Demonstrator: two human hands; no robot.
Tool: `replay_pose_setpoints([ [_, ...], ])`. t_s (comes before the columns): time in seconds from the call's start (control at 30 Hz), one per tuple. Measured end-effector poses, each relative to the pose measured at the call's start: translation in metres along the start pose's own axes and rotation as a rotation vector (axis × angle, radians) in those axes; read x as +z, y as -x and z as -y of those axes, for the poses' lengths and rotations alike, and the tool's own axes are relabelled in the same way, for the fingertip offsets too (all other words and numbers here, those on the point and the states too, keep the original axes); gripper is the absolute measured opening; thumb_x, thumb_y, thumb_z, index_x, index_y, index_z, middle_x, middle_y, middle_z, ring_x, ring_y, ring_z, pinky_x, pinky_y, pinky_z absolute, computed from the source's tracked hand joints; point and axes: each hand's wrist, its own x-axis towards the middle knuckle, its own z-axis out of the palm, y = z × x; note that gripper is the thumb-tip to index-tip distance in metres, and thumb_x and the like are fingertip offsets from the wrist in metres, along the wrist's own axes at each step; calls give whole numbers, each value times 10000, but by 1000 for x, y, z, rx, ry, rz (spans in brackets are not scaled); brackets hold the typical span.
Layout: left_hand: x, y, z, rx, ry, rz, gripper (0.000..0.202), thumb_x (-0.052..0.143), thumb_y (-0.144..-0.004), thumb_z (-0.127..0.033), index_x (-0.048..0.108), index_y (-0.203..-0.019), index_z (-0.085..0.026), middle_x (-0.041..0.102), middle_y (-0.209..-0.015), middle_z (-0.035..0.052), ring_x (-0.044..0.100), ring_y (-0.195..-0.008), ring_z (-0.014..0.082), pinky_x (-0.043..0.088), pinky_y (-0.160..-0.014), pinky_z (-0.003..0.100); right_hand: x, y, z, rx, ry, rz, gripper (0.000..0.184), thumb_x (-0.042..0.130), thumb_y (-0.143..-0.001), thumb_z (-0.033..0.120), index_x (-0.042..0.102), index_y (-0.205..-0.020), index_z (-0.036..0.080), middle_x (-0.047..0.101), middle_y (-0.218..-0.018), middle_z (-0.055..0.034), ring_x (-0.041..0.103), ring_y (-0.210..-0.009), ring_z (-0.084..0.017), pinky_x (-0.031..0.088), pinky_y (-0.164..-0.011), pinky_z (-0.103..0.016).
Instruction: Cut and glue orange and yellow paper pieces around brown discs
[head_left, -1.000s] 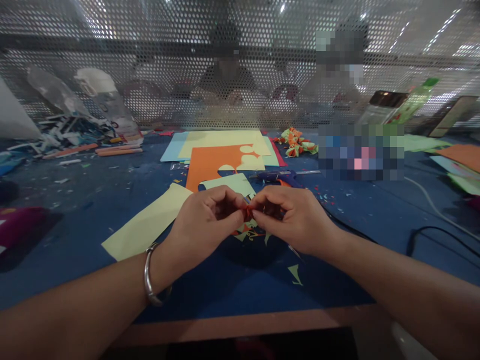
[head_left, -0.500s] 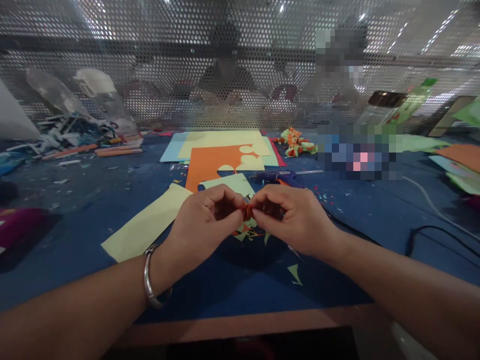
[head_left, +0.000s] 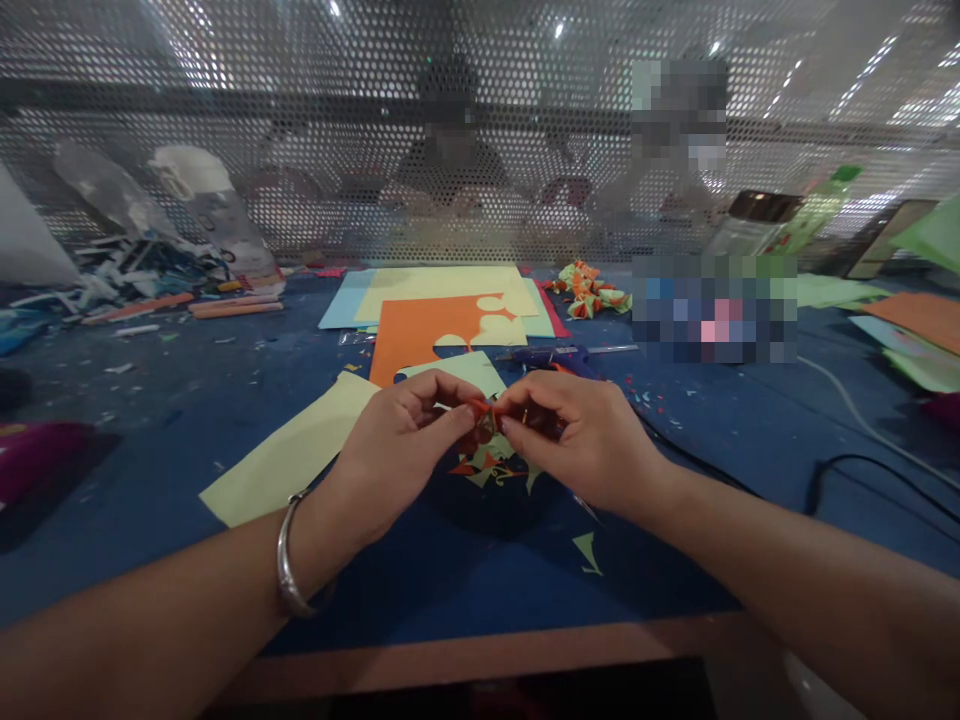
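Between my fingertips is a small folded piece of orange paper, partly hidden by the fingers. My left hand pinches its left side, and my right hand pinches the right side. Below them lie green and orange paper scraps. Just beyond the hands are a pale green sheet and an orange sheet with rounded cut-outs. A pale yellow strip lies beside my left hand. Behind my right hand rests a dark blue glue gun.
Crumpled orange and green paper pieces sit at the back. A white-capped bottle and a heap of shreds stand at left. A jar and stacked coloured paper are at right. A black cable crosses the table.
My fingertips have parted slightly, and the orange paper between them shows as a more opened fold. Both hands stay in about the same place.
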Motion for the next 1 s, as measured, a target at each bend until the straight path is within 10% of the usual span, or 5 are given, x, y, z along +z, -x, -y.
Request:
replay_pose_setpoints([
  [1.0, -7, -3, -2, -82, 153, 101, 79, 762, -751, -174, 683, -754, -164, 668, -761, -5, 591, -712, 102, 461, -673, 215, -2, 2, 1, -78, 65, 13, 105, 592, -872, 100, 678, -901, 151, 661, -789, 2, 574, -640, -77, 452, -599, -195],
])
